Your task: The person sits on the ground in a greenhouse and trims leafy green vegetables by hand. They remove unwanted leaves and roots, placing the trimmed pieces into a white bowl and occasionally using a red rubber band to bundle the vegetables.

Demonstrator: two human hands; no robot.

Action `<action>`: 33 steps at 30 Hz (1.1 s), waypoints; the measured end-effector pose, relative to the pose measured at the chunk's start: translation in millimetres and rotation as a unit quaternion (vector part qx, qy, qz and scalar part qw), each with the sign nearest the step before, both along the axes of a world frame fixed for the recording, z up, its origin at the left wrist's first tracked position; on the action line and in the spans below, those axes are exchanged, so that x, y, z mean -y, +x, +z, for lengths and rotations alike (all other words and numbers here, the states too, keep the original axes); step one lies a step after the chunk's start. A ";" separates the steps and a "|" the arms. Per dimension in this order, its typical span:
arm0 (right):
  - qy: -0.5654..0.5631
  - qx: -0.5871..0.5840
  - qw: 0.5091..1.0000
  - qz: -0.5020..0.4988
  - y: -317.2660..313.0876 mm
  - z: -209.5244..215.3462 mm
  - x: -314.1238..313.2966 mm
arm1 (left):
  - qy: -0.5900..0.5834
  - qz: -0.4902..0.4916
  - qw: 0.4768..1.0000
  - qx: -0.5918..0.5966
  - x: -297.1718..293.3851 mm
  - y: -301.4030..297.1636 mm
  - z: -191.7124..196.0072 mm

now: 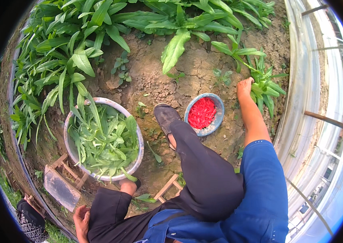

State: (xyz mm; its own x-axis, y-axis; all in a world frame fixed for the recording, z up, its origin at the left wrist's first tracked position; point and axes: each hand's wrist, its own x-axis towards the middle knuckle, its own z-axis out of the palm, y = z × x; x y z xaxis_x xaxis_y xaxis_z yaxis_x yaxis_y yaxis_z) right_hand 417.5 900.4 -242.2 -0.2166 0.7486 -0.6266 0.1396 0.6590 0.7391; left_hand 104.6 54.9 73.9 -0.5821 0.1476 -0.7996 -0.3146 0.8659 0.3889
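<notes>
My right hand [244, 87] reaches far out on the right to a leafy green plant [269, 87] growing near the plastic sheeting. Its fingers close at the side of the plant, partly hidden by leaves. My left hand [82, 220] hangs beside my left knee, fingers loosely curled and apart, with nothing visible in them. Between the legs and the plants, a large pale tub [141, 141] is heaped with picked long green leaves [106, 139]. A smaller blue-grey bowl [221, 108] by my right foot holds many red pieces [202, 113], too small to name.
Dense leafy plants [70, 52] fill the far left and far side. Clear plastic sheeting [301, 109] with poles runs along the right. A low wooden stool [64, 182] stands by the tub, and a wooden frame [167, 187] shows under my leg. Another person's leg [29, 218] is at lower left.
</notes>
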 end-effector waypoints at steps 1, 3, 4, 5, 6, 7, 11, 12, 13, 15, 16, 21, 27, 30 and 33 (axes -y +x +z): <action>-0.013 0.021 0.999 -0.029 -4.6 1.8 -0.2 | -0.005 -0.006 1.000 0.000 -5.8 -2.5 0.9; 0.034 0.006 0.999 0.026 -10.8 9.9 1.0 | -0.012 -0.018 1.000 0.001 -15.2 -3.3 3.7; 0.047 -0.029 0.998 0.044 -13.1 15.8 2.0 | -0.013 -0.017 1.000 0.001 -15.8 -1.1 5.2; 0.060 -0.064 0.994 0.061 -16.7 20.2 4.2 | -0.015 -0.016 1.000 0.000 -15.9 1.6 7.1; 0.037 -0.087 0.994 -0.059 -13.8 16.2 -8.7 | -0.011 -0.021 1.000 0.000 -18.4 -2.3 6.7; 0.026 -0.099 0.991 -0.085 -6.8 9.2 -14.3 | -0.011 -0.022 1.000 -0.001 -19.6 -1.9 7.1; 0.009 -0.102 0.986 -0.131 4.1 -4.3 -23.7 | -0.019 -0.022 1.000 -0.008 -24.6 -1.1 10.6; 0.014 -0.103 0.987 -0.124 4.0 -3.1 -21.7 | -0.019 -0.015 1.000 -0.008 -29.1 -0.2 11.5; 0.019 -0.105 0.987 -0.118 4.0 -2.4 -18.3 | -0.019 -0.007 1.000 -0.008 -31.0 0.7 12.9; 0.029 -0.115 0.986 -0.113 7.1 -2.7 -10.7 | -0.015 -0.018 1.000 -0.009 -26.9 1.4 14.1; 0.040 -0.125 0.985 -0.115 10.6 -3.8 -5.6 | -0.016 -0.019 1.000 -0.012 -25.8 2.2 13.4; 0.064 -0.182 0.965 -0.177 48.1 14.2 27.3 | -0.014 -0.039 0.999 -0.024 -42.7 -1.7 20.1; 0.038 -0.427 0.903 -0.026 20.5 117.8 80.9 | 0.017 -0.090 0.991 -0.100 -79.8 9.5 38.1; -0.023 -0.600 0.799 0.028 -21.0 202.3 107.0 | 0.059 -0.168 0.963 -0.200 -113.6 16.9 56.0; -0.168 -0.722 0.671 0.014 -71.6 269.5 131.9 | 0.086 -0.233 0.929 -0.276 -139.1 23.2 69.7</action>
State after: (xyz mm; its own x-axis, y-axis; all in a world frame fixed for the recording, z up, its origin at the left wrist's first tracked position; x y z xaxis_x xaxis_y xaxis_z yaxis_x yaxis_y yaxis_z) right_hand 345.9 768.6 27.3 -0.7909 0.6002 0.1191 0.5344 0.7724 -0.3432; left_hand 127.7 193.9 143.6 -0.7363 0.5848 -0.3405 0.3674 0.7680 0.5246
